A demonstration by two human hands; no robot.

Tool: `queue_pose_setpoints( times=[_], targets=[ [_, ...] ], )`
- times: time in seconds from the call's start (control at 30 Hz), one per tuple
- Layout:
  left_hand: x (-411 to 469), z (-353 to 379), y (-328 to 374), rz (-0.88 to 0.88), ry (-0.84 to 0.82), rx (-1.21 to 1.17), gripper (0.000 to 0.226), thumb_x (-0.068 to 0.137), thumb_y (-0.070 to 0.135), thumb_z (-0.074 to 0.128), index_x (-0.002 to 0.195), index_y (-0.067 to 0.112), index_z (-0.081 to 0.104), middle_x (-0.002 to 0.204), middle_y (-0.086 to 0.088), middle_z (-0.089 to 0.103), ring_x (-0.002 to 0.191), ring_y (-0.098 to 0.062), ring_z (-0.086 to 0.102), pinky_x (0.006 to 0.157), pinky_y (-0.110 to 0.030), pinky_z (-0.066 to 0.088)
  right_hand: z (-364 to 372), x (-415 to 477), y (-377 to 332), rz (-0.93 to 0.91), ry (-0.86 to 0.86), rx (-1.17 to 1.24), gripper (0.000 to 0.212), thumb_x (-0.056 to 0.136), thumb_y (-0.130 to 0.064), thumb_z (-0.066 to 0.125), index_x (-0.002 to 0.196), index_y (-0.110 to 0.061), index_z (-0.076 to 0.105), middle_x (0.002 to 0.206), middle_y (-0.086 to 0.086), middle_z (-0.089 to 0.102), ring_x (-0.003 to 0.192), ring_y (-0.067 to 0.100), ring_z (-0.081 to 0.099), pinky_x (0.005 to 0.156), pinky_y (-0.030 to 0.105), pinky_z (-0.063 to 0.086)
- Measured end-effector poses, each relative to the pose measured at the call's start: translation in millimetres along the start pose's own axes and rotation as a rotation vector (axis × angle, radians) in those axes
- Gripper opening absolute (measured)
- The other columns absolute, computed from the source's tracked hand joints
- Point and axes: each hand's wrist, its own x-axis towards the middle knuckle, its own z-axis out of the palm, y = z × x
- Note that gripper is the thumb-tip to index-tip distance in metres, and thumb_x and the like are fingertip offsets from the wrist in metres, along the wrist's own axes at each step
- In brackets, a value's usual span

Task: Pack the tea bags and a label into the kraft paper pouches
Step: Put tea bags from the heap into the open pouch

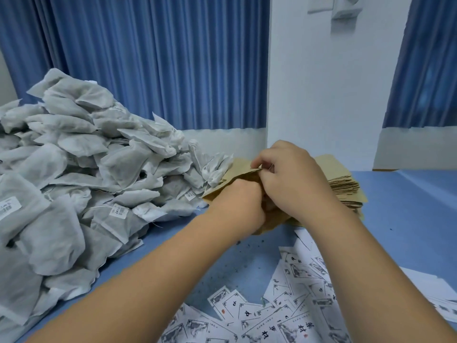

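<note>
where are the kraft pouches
Head view, right of centre: the kraft pouch stack lies under the left hand and right hand, tea bag pile on its left, labels nearer the camera.

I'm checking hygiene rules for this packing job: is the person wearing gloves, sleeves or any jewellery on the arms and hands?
No gloves: the left hand and right hand are bare. The left forearm and right forearm are bare to the frame edge, with no sleeve in view. No watch, bracelet or ring shows, though some fingers are hidden.

The blue table [408, 206] is carrying heaped tea bags [74, 169] left, stacked kraft pouches [346, 186] centre, and labels [284, 315] lying scattered nearest.
</note>
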Motion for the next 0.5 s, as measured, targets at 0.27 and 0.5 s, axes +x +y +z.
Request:
queue_pose_setpoints(
  times=[0.27, 0.5],
  targets=[
    [-31.8, -29.3, -12.9, 0.22, 0.607, -0.106, 0.018, 0.089, 0.029, 0.057, 0.09, 0.014, 0.068, 0.083, -0.004, 0.058, 0.08, -0.025, 0.057, 0.063, -0.037, 0.047, -8.8, 4.4, 4.8, 0.05, 0.079, 0.012, 0.024, 0.083, -0.014, 0.055, 0.087, -0.032, 0.07, 0.091, -0.009, 0.054, 0.089, 0.017, 0.057, 0.081, 0.037, 0.049],
    [-18.0, -13.2, -49.4, -0.135, 0.129, -0.159, 0.043, 0.088, 0.059, 0.044, 0.131, 0.056, 0.043, 0.126, 0.018, 0.044, 0.105, -0.013, 0.055, 0.085, -0.034, 0.045, -16.4, 4.4, 7.6, 0.128, 0.082, -0.001, 0.027, 0.079, -0.014, 0.059, 0.073, -0.04, 0.063, 0.08, -0.015, 0.056, 0.082, 0.012, 0.059, 0.078, 0.035, 0.052]
  ],
)
